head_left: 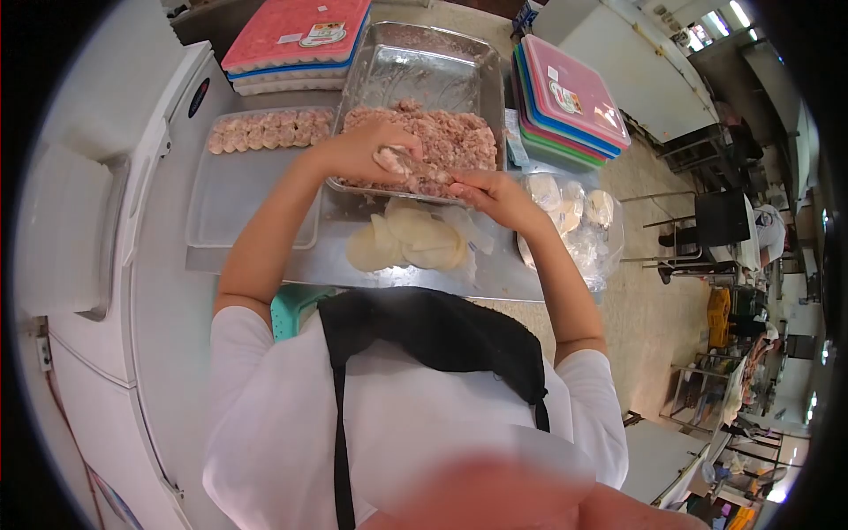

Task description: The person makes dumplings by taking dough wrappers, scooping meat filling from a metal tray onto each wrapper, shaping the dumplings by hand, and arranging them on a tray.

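Note:
A deep metal pan (424,66) holds a mound of ground meat (459,137) in its near half. Over the pan's near left edge, my left hand (375,150) is closed around a pale dumpling wrapper (394,162) with meat on it. My right hand (502,196) is at the near right rim, fingers pinched together by a clump of meat; what they grip is hidden. Just below the pan lies a loose pile of round wrappers (411,237) on plastic. Rows of filled dumplings (269,131) sit at the far end of a clear tray (252,203) to the left.
Stacked lidded trays with a red top (300,35) stand at the back left. Another stack of coloured lids (574,88) is at the back right. Bagged wrappers (574,216) lie on the metal table's right side. A white freezer (159,221) borders the left.

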Demonstrator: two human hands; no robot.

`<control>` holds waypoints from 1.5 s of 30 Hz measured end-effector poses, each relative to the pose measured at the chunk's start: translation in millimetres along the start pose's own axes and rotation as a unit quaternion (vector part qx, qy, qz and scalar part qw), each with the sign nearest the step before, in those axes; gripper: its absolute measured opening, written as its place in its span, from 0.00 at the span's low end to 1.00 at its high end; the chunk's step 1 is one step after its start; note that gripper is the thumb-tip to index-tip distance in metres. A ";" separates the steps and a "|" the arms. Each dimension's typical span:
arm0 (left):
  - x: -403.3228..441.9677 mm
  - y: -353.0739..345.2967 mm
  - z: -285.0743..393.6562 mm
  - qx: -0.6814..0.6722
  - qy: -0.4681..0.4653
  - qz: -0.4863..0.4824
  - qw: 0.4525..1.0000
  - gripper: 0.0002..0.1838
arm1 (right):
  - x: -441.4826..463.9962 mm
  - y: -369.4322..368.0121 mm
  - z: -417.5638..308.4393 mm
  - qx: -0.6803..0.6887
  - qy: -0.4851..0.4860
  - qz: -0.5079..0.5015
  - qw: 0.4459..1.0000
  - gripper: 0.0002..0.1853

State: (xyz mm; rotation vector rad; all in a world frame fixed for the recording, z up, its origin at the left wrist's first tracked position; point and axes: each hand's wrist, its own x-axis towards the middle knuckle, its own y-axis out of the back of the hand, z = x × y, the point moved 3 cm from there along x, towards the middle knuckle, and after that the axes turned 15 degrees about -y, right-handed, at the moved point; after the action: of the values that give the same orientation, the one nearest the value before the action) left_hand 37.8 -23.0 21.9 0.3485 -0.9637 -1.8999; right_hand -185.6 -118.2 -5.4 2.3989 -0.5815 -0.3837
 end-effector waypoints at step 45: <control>-0.2 -42.5 -61.4 -0.003 -0.053 0.234 0.971 0.20 | -26.8 6.9 -19.1 -0.201 -0.009 0.198 0.959 0.14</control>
State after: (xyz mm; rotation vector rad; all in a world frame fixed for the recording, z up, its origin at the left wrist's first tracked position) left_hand 48.0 -41.7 -49.6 0.0077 -1.0087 -1.4984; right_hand -203.0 -100.0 16.9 1.8395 -0.8788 -0.3114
